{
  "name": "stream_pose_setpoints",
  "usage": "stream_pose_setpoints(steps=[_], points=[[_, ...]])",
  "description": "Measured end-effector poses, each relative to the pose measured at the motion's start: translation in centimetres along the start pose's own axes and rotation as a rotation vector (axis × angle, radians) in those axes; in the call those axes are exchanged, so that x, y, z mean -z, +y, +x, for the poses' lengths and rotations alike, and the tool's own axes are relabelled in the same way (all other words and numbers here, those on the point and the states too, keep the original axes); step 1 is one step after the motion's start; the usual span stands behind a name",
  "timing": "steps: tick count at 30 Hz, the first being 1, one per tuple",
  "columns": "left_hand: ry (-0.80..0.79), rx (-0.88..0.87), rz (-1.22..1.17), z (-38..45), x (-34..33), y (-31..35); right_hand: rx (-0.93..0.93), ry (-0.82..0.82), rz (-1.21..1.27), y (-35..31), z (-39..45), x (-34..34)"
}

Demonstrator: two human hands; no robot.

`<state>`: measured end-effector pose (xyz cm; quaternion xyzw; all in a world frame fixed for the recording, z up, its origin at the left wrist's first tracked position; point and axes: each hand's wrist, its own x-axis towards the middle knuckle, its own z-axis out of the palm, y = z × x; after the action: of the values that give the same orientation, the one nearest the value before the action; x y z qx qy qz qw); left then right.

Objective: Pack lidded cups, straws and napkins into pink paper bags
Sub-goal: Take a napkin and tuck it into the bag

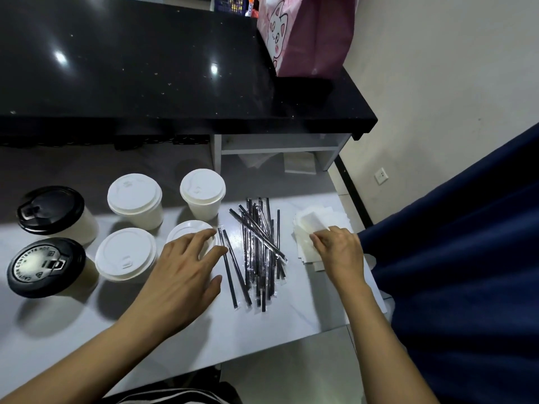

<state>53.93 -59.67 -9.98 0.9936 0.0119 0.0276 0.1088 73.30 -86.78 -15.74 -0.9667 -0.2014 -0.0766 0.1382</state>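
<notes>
Several lidded cups stand on the white table (262,339): two with black lids (49,211) at the left and several with white lids (134,196). My left hand (186,275) hovers with spread fingers over the nearest white-lidded cup (186,231), partly hiding it. A pile of wrapped black straws (259,249) lies in the middle. My right hand (338,252) pinches the top napkin of a white napkin stack (312,225) at the table's right edge. A pink paper bag (306,33) with a cat print stands on the black counter behind.
The black counter (145,68) rises behind the table, with a white shelf (280,147) under its right end. A dark blue curtain (466,258) hangs at the right, close to the napkins. A wall socket (381,176) sits on the beige wall.
</notes>
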Motion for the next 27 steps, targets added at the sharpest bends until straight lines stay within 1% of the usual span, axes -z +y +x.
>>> stream_pose_setpoints(steps=[2,3,4,7,10,12,14,16,17,18,20,21,22,23,24,25,27], points=[[-0.006,-0.005,0.003,0.0,0.0,-0.1,-0.017,0.018,0.205,-0.6,-0.1,0.7],[-0.008,-0.004,0.005,0.0,0.0,0.0,-0.016,0.021,0.273,-0.7,-0.1,0.8],[-0.012,-0.001,0.006,0.0,0.0,0.0,0.004,0.027,0.286,-0.9,-0.2,0.9],[-0.005,-0.001,0.01,0.0,0.1,0.1,0.112,0.062,0.11,-0.8,-0.4,0.1],[-0.008,-0.005,0.01,0.0,0.2,0.1,0.109,0.177,-0.046,-1.3,-0.5,-0.6],[-0.019,-0.001,0.014,0.0,0.2,0.0,0.124,0.274,-0.092,-1.6,0.1,-0.2],[-0.03,0.002,0.017,-0.1,0.1,-0.1,0.123,0.33,-0.137,-1.7,1.2,0.4],[-0.034,0.006,0.021,-0.1,0.1,0.0,0.13,0.281,-0.194,-1.9,2.2,0.8],[-0.036,0.009,0.021,-0.1,0.1,0.1,0.157,0.198,-0.216,-2.0,2.5,0.7],[-0.036,0.011,0.02,-0.1,0.2,0.1,0.196,0.065,-0.231,-2.1,2.6,0.4],[-0.037,0.01,0.019,-0.1,0.2,0.1,0.209,-0.224,-0.288,-2.8,2.3,-0.3],[-0.036,0.009,0.019,-0.1,0.2,0.2,0.194,-0.328,-0.316,-3.0,2.1,-0.5],[-0.035,0.011,0.019,-0.1,0.2,0.1,0.18,-0.374,-0.328,-3.1,2.1,-0.7],[-0.031,0.013,0.021,-0.1,0.2,0.1,0.17,-0.396,-0.324,-3.2,2.3,-0.6],[-0.028,0.014,0.024,-0.1,0.2,0.1,0.168,-0.372,-0.288,-3.2,2.6,-0.6],[-0.026,0.013,0.027,-0.1,0.2,0.1,0.169,-0.301,-0.215,-3.2,2.9,-0.5],[-0.023,0.017,0.027,-0.1,0.2,0.1,0.122,-0.085,-0.015,-3.3,4.0,-0.2]])
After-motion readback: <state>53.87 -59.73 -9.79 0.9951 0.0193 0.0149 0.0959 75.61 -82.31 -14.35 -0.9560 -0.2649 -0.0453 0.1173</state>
